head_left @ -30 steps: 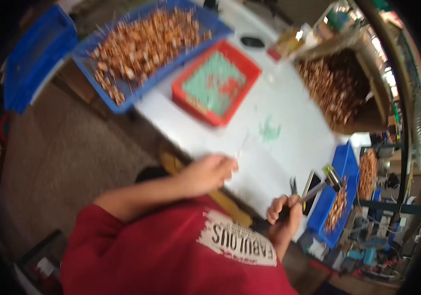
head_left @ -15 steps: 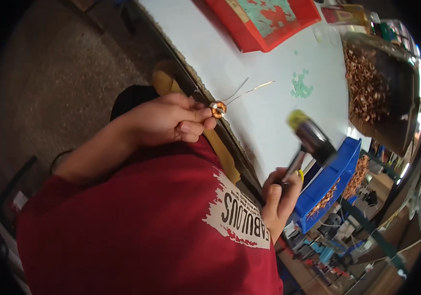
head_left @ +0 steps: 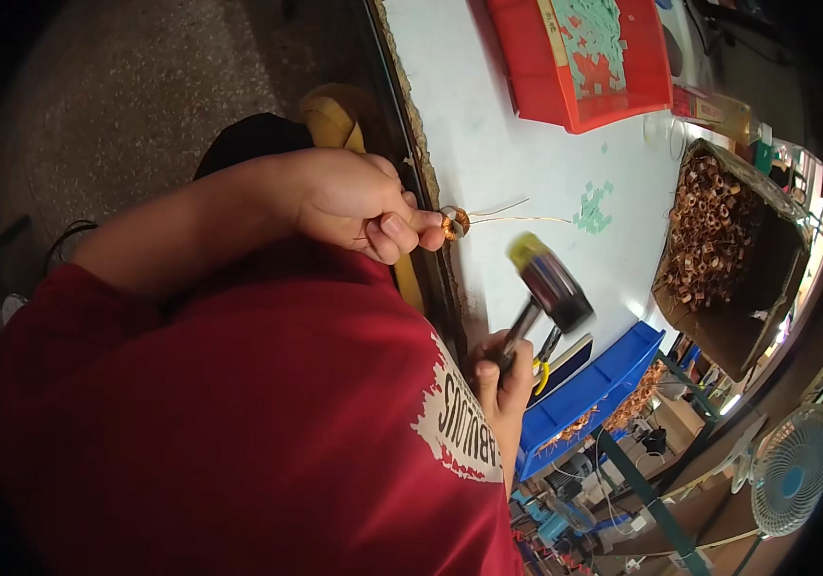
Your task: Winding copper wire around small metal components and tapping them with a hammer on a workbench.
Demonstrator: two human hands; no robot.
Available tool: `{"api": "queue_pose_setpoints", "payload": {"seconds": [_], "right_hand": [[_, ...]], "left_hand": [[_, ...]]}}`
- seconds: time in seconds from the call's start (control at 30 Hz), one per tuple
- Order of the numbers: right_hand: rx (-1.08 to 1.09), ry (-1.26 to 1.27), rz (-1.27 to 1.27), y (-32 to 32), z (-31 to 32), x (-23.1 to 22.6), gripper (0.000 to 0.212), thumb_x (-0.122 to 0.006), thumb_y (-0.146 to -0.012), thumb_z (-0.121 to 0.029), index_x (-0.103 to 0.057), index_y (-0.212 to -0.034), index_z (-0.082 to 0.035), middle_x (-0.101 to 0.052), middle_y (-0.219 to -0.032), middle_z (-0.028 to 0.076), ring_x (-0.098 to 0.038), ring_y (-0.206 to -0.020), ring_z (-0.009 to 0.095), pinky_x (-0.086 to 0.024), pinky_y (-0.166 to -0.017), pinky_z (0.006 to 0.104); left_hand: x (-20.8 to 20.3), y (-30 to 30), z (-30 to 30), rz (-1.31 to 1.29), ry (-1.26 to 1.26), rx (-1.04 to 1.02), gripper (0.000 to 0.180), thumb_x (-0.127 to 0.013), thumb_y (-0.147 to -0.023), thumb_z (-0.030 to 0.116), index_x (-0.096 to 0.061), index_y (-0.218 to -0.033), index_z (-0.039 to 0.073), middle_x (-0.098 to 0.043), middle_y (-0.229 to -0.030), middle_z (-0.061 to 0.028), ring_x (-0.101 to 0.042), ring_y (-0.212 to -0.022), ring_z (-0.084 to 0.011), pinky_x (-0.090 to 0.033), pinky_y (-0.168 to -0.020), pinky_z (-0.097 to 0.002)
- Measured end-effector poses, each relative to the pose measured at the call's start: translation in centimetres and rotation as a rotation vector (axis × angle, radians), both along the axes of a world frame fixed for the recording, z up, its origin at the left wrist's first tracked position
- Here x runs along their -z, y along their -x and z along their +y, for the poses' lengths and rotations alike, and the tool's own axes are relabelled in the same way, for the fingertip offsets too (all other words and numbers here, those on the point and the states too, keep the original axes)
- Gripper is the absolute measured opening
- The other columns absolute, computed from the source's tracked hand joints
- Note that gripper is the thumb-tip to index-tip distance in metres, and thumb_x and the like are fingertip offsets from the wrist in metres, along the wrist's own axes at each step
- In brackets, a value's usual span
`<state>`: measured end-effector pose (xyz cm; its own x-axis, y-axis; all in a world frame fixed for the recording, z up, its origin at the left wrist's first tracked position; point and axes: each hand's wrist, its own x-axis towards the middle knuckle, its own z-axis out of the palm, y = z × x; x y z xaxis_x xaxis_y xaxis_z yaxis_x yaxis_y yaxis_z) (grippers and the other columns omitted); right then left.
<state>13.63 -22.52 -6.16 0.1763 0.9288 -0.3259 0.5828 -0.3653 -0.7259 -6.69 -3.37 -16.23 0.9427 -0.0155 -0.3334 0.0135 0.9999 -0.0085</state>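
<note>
Two hands busy, risks by size:
counter [head_left: 527, 163]: white, coil sits right at its near edge; a knock could send it off to the floor
hammer [head_left: 551, 283]: right hand [head_left: 503, 384] fingers wrapped tight on the handle, head raised just right of the coil; an off-line swing lands on fingers
left hand [head_left: 359, 206]: fingertips pinch the copper coil [head_left: 454, 224], very close to the strike zone
coil leads [head_left: 508, 213]: thin wires trailing over the counter, could bend or get crushed

A brown cardboard box [head_left: 752, 288] of copper coils stands open at the table's right edge; a small yellowish packet [head_left: 714, 108] lies beyond it, beside the red tray [head_left: 527, 67].
</note>
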Motion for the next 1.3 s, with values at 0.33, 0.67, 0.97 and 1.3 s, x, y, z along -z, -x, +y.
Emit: {"api": "queue_pose_setpoints", "payload": {"seconds": [0.33, 0.67, 0.97, 1.3], "right_hand": [[-0.187, 0.072, -0.140, -0.7, 0.5, -0.4, 0.019, -0.054, -0.088, -0.012, -0.048, -0.101, 0.000, -0.056, -0.067, 0.011, -0.050, -0.055, 0.023, -0.043, -0.056, 0.0312], [-0.146, 0.142, -0.341, 0.8, 1.3, -1.1, 0.010, -0.049, -0.091, -0.010, -0.048, -0.094, -0.001, -0.054, -0.061, 0.010, -0.050, -0.047, 0.025, -0.043, -0.050, 0.0326], [-0.170, 0.057, -0.351, 0.6, 1.0, -0.6, 0.008, -0.047, -0.092, -0.009, -0.048, -0.091, -0.001, -0.053, -0.059, 0.010, -0.049, -0.045, 0.025, -0.042, -0.048, 0.0329], [-0.208, 0.142, -0.408, 1.0, 2.1, -0.9, 0.008, -0.047, -0.091, -0.009, -0.048, -0.091, -0.001, -0.053, -0.059, 0.013, -0.049, -0.045, 0.028, -0.041, -0.048, 0.0352]], "left_hand": [[-0.4, -0.1, 0.5, 0.020, -0.008, 0.009, 0.011, -0.038, -0.089, -0.009, -0.047, -0.095, -0.004, -0.054, -0.092, -0.0129, -0.036, -0.054, -0.0048, -0.029, -0.051, -0.0178], [-0.2, -0.3, 0.5, -0.007, -0.018, 0.010, 0.015, -0.037, -0.087, -0.011, -0.047, -0.097, -0.005, -0.054, -0.092, -0.0122, -0.036, -0.055, -0.0048, -0.029, -0.050, -0.0172], [-0.7, -0.5, 0.4, 0.041, 0.046, -0.011, 0.023, -0.035, -0.082, -0.016, -0.045, -0.101, -0.009, -0.051, -0.098, -0.0159, -0.033, -0.054, -0.0073, -0.026, -0.049, -0.0194], [-0.5, -0.5, 0.4, 0.034, 0.088, -0.022, 0.029, -0.031, -0.077, -0.019, -0.044, -0.101, -0.010, -0.051, -0.099, -0.0179, -0.034, -0.055, -0.0084, -0.026, -0.048, -0.0196]]}}
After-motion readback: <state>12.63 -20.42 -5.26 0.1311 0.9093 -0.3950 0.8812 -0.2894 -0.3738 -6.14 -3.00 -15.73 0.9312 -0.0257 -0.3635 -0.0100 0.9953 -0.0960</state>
